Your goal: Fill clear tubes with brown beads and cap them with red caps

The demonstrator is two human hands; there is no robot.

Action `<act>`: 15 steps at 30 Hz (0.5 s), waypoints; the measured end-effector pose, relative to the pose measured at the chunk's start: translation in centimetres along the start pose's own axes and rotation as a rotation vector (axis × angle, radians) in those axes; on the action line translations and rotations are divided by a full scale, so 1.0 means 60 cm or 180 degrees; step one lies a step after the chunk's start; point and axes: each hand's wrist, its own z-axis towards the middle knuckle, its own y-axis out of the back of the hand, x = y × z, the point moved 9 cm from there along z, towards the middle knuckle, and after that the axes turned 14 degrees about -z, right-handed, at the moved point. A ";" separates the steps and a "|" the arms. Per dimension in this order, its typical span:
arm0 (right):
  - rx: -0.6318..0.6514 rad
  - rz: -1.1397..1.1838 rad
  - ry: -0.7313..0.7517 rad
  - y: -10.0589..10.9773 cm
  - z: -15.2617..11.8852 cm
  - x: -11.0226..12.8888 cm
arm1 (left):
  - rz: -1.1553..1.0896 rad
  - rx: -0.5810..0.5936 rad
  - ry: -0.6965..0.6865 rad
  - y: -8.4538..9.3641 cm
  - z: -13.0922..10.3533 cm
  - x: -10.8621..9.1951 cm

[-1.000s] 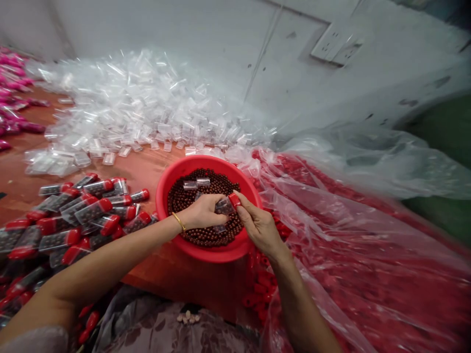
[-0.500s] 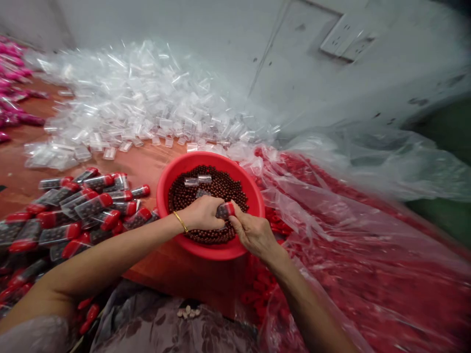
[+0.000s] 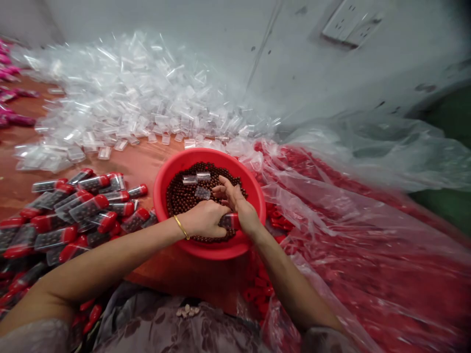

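Note:
A red basin (image 3: pixel 162 176) holds many small brown beads (image 3: pixel 180 196), with several clear empty cases (image 3: pixel 202 192) lying on them. Over the basin, my left hand (image 3: pixel 208 218) is closed round a small clear container with a red cap (image 3: pixel 231 221); its cap end points right. My right hand (image 3: pixel 241 208) is beside that cap, its palm edge against or very near it. The fingers of my right hand are spread and reach over the beads, with nothing seen in them.
Red-capped filled containers (image 3: pixel 88 208) are piled at the left. Behind the basin lies a heap of clear empty cases (image 3: pixel 140 108). Red caps under plastic sheeting (image 3: pixel 349 235) fill the right side. Pink items (image 3: pixel 14 119) lie far left; a wall socket (image 3: pixel 349 24) is above.
My right hand has let go of the red cap and opened, its fingers now stretched forward over the beads. My left hand, with the container, has moved slightly down. The view has shifted a little.

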 end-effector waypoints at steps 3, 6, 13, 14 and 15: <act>-0.0116 -0.0101 0.0046 0.005 0.002 0.001 | 0.0303 -0.0050 0.0102 -0.001 0.002 0.005; -0.0508 0.0173 0.0163 0.020 0.004 0.011 | 0.0539 -0.0251 0.0116 0.010 0.009 -0.001; -0.1940 -0.0711 0.0290 0.194 -0.067 -0.030 | 0.0243 -0.1229 0.0327 0.110 -0.097 0.001; -0.1793 -0.1520 -0.0004 0.216 -0.077 -0.056 | 0.0329 -0.1462 0.0505 0.135 -0.138 0.021; -0.1479 -0.2544 -0.0345 0.231 -0.085 -0.086 | 0.0508 -0.1677 0.0745 0.160 -0.183 0.047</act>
